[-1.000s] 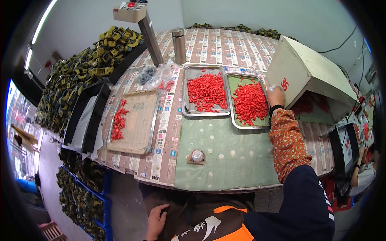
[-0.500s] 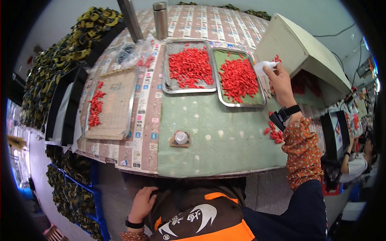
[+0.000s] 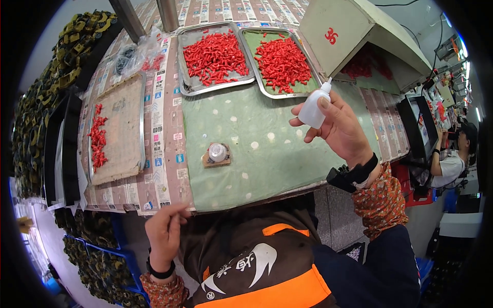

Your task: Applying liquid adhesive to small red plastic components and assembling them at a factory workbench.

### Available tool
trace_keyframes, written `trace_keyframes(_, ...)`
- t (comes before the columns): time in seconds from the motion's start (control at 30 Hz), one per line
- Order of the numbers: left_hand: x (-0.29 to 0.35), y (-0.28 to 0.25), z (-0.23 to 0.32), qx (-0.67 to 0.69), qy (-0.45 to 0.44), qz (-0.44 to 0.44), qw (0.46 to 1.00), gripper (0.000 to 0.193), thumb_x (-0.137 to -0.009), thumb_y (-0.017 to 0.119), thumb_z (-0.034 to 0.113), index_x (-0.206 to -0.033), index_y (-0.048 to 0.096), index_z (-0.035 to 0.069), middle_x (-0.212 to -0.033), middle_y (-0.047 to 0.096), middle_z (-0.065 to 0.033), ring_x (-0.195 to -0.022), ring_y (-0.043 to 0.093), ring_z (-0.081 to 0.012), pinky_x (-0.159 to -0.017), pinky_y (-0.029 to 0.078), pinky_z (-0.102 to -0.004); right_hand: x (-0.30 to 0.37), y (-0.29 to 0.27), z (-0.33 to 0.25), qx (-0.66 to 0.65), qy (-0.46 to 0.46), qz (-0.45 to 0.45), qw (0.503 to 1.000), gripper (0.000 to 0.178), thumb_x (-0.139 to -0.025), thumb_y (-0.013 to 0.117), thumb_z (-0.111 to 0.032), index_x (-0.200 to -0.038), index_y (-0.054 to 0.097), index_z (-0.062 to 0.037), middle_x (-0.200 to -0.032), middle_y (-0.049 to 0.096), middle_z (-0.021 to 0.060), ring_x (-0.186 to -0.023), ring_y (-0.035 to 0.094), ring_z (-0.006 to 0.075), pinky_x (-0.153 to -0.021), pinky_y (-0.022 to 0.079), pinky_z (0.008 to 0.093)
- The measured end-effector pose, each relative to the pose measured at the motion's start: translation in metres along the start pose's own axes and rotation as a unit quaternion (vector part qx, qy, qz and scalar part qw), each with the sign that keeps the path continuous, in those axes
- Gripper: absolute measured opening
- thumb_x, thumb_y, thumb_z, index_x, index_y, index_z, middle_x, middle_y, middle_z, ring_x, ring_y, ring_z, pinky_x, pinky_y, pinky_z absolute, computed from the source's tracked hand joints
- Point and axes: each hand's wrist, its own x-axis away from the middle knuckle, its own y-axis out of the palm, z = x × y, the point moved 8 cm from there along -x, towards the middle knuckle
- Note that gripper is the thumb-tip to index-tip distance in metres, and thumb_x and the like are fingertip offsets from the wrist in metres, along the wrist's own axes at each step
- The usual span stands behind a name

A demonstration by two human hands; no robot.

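My right hand (image 3: 341, 123) holds a small white squeeze bottle (image 3: 314, 109) with a pointed nozzle, tilted up above the green mat (image 3: 267, 164). Thumb and fingers are closed round it. Near the front table edge, my left hand (image 3: 165, 233) hovers with its fingers loosely bent and apart; nothing shows in it. On the mat stands a small round clear container (image 3: 217, 152) on a brown square base. Two metal trays, the left (image 3: 215, 88) and the right (image 3: 303, 95), bear heaps of small red plastic pieces (image 3: 215, 56).
A shallow tray (image 3: 120, 131) at the left has a row of red pieces along one side. A beige box shelter (image 3: 336, 36) stands at the back right. Black bins (image 3: 64, 149) and piles of yellow-black parts (image 3: 38, 113) line the left. Another person (image 3: 452, 159) sits at far right.
My right hand has brought the bottle back from beside the right tray, toward me over the mat. The left hand has risen from my lap to the table edge. The view has shifted.
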Motion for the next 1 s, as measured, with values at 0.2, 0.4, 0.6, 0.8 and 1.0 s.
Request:
trace_keyframes(0.2,-0.019,-0.02,-0.026,-0.03,0.039,0.173,0.984,0.022,-0.102,0.051,0.001,-0.114,0.07,0.001,-0.085,0.067,-0.0059,-0.066,0.061,-0.0086,-0.06,0.048,-0.0234,0.007,0.02,0.018,0.057,0.013,-0.019,0.998,0.036,-0.105,0.058,-0.03,-0.129,0.053,-0.0052,-0.114,0.07,0.0157,-0.101,0.071,0.0232,-0.07,0.055,0.0296)
trace_keyframes(0.4,-0.026,-0.029,-0.053,-0.04,0.037,0.207,0.977,0.023,-0.103,0.05,0.003,-0.117,0.068,0.001,-0.082,0.062,-0.0032,-0.066,0.056,-0.0073,-0.061,0.045,-0.0235,-0.003,0.039,0.009,0.018,-0.042,-0.04,0.998,0.038,-0.104,0.06,-0.03,-0.13,0.057,-0.0034,-0.115,0.072,0.0158,-0.098,0.071,0.0204,-0.072,0.047,0.0263)
trace_keyframes(0.6,-0.031,-0.032,-0.051,-0.056,0.046,0.198,0.978,0.024,-0.103,0.049,0.001,-0.118,0.068,0.001,-0.082,0.061,-0.0026,-0.067,0.056,-0.0077,-0.062,0.044,-0.0232,-0.006,0.047,0.003,-0.028,-0.048,-0.039,0.998,0.039,-0.104,0.059,-0.032,-0.128,0.059,-0.0014,-0.113,0.072,0.0162,-0.098,0.07,0.0214,-0.073,0.048,0.0265)
trace_keyframes(0.8,-0.036,-0.037,-0.057,-0.046,0.05,0.209,0.976,0.024,-0.101,0.051,-0.001,-0.116,0.069,0.002,-0.082,0.062,-0.0032,-0.067,0.055,-0.0081,-0.062,0.045,-0.0236,-0.016,0.054,-0.01,-0.044,-0.06,-0.025,0.997,0.041,-0.103,0.059,-0.033,-0.126,0.061,0.0007,-0.111,0.072,0.0168,-0.095,0.07,0.022,-0.073,0.049,0.0277)
trace_keyframes(1.0,-0.04,-0.027,-0.047,-0.152,0.091,0.198,0.964,0.023,-0.101,0.051,0.001,-0.116,0.068,0.002,-0.075,0.056,-0.0009,-0.064,0.05,-0.0074,-0.061,0.041,-0.0232,-0.035,0.044,-0.009,0.003,-0.043,0.058,0.997,0.036,-0.102,0.06,-0.031,-0.118,0.064,0.0007,-0.109,0.072,0.0163,-0.093,0.07,0.0222,-0.074,0.05,0.0279)
